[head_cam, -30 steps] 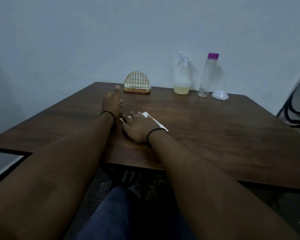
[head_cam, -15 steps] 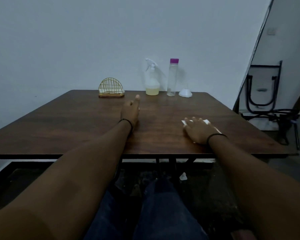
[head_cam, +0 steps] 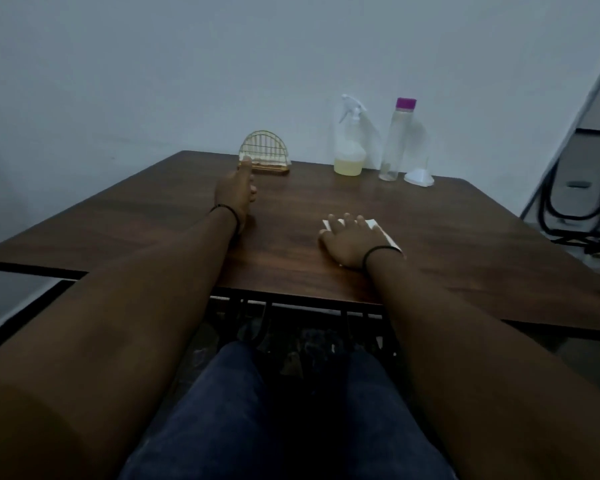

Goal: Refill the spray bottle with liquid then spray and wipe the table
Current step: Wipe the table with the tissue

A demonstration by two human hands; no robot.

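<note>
My right hand (head_cam: 351, 241) lies flat, palm down, on a white napkin (head_cam: 379, 227) on the dark wooden table (head_cam: 465, 244). My left hand (head_cam: 235, 192) rests on its edge on the table, fingers straight and together, holding nothing. At the back of the table stands a clear spray bottle (head_cam: 349, 140) with a white trigger head and some yellowish liquid at the bottom. To its right is a tall clear bottle (head_cam: 396, 140) with a purple cap, and a small white funnel (head_cam: 420, 176) lies upside down next to it.
A gold wire napkin holder (head_cam: 264, 156) stands at the back, just beyond my left hand. The table abuts a pale wall. A black metal frame (head_cam: 575, 202) stands to the right of the table. My knees are under the near edge.
My right hand slid the napkin from beside my left hand out to the right across the table. My left hand stayed in place. The camera view swung about.
</note>
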